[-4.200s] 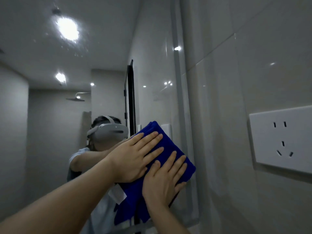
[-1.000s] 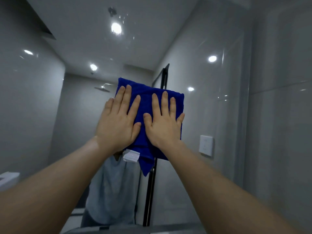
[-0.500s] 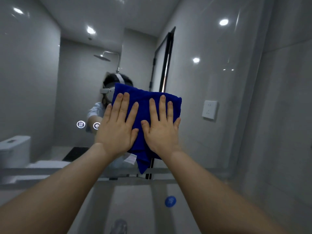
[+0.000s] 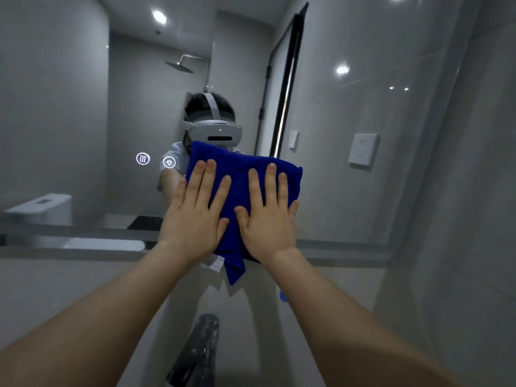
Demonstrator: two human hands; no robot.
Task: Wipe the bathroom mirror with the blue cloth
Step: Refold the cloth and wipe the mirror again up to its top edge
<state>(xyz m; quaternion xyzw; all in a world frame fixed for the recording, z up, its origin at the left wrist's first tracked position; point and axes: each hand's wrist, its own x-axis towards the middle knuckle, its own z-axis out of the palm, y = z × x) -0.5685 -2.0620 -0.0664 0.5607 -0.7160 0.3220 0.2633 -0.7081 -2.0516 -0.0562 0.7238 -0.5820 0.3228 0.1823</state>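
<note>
Where the mirror [image 4: 349, 196] reflects the shower head [image 4: 178, 65], straightened fingers [image 4: 208, 182] press the blue cloth [image 4: 240, 174].

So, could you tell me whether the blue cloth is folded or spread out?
Folded: the cloth shows a thick doubled edge, with a corner hanging below.

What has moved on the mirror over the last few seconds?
The left hand and right hand slid the blue cloth away from the right edge of the mirror, then down to its bottom edge. Both stayed pressed flat on the cloth, fingers straight.
</note>
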